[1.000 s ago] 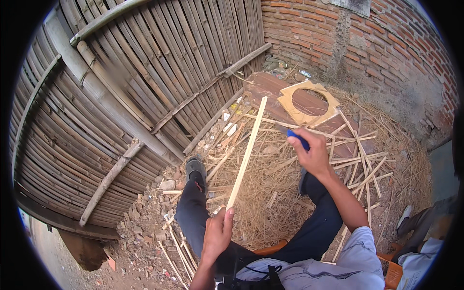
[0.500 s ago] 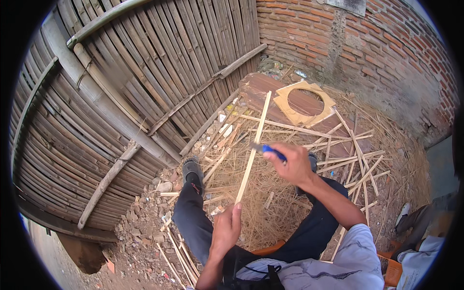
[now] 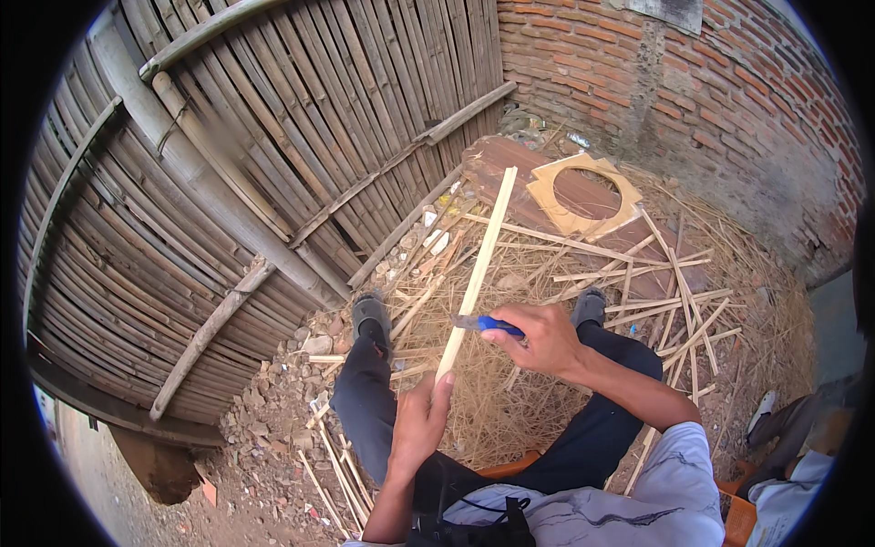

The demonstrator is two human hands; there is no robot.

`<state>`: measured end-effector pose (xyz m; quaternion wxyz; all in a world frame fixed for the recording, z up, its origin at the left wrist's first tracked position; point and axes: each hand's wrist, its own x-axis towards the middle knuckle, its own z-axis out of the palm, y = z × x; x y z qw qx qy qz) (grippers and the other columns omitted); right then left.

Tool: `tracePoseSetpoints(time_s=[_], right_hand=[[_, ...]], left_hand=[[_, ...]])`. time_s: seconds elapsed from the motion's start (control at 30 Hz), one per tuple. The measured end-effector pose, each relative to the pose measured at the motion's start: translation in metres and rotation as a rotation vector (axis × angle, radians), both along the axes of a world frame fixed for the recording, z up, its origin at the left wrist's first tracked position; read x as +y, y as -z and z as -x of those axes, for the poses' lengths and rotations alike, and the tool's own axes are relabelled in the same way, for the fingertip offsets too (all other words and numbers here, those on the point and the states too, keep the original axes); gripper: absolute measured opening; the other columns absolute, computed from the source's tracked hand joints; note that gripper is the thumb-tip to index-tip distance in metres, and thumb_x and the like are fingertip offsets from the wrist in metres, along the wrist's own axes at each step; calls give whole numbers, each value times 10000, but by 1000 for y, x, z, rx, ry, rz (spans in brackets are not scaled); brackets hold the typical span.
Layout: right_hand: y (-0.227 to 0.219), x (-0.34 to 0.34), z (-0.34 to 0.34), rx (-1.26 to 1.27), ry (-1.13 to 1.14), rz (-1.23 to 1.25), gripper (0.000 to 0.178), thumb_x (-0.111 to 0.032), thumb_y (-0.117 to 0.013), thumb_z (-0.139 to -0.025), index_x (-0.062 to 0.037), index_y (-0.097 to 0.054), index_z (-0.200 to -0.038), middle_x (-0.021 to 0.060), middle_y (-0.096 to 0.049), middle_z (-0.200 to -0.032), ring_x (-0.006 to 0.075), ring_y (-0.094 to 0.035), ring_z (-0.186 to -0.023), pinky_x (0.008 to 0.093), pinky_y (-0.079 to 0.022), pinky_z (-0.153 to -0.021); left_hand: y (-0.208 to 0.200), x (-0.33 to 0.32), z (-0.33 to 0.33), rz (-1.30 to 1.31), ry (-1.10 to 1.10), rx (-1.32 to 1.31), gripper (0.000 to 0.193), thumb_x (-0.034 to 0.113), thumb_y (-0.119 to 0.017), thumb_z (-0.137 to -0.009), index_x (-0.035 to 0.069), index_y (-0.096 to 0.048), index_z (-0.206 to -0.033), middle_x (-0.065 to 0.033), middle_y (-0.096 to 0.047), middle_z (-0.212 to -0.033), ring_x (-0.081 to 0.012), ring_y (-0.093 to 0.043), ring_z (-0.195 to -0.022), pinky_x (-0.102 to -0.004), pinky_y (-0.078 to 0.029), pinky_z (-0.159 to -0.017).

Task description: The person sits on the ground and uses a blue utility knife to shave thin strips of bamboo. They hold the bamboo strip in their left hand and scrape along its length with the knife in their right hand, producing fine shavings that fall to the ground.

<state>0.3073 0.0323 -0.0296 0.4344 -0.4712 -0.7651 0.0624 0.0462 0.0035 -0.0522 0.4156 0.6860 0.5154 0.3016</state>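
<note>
My left hand (image 3: pixel 420 419) is closed around the near end of a pale bamboo strip (image 3: pixel 489 242), which slants up and away from me between my knees. In my right hand (image 3: pixel 545 341) is a blue-handled knife (image 3: pixel 499 325), gripped with the fingers wrapped round the handle. Its blade points left and lies across the strip, a little beyond my left hand. Beneath the strip the ground is covered with a heap of thin shavings (image 3: pixel 497 419).
Several loose bamboo strips (image 3: pixel 684 296) lie to the right. Farther off, a cardboard piece with a round hole (image 3: pixel 544 196) rests on a brown board (image 3: pixel 492 164). A bamboo wall (image 3: pixel 301 137) stands left, a brick wall (image 3: pixel 583 55) behind. Another person's leg (image 3: pixel 779 428) shows at right.
My right hand has drawn the knife along the strip toward my left hand. The view has shifted slightly, and the strip stays in my left hand.
</note>
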Motion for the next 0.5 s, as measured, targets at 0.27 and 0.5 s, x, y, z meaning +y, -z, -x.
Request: tracePoseSetpoints(time_s=[0.27, 0.5], right_hand=[[-3, -8, 7, -56, 9, -40, 300, -328, -829, -971, -40, -792, -1049, 102, -789, -866, 276, -747, -641, 366, -561, -545], [5, 19, -21, -77, 162, -56, 322, -394, -725, -1048, -102, -808, -1155, 104, -780, -841, 236, -730, -619, 371, -564, -542]], left_hand=[[-8, 2, -27, -155, -38, 19, 334, 291, -632, -1127, -33, -697, -1080, -216, -578, -605, -370, -608, -520, -458, -441, -538], [-15, -7, -15, 12, 0, 4, 331, 285, -621, -1134, -29, -707, -1080, -193, -576, -598, -347, -631, -530, -448, -469, -553]])
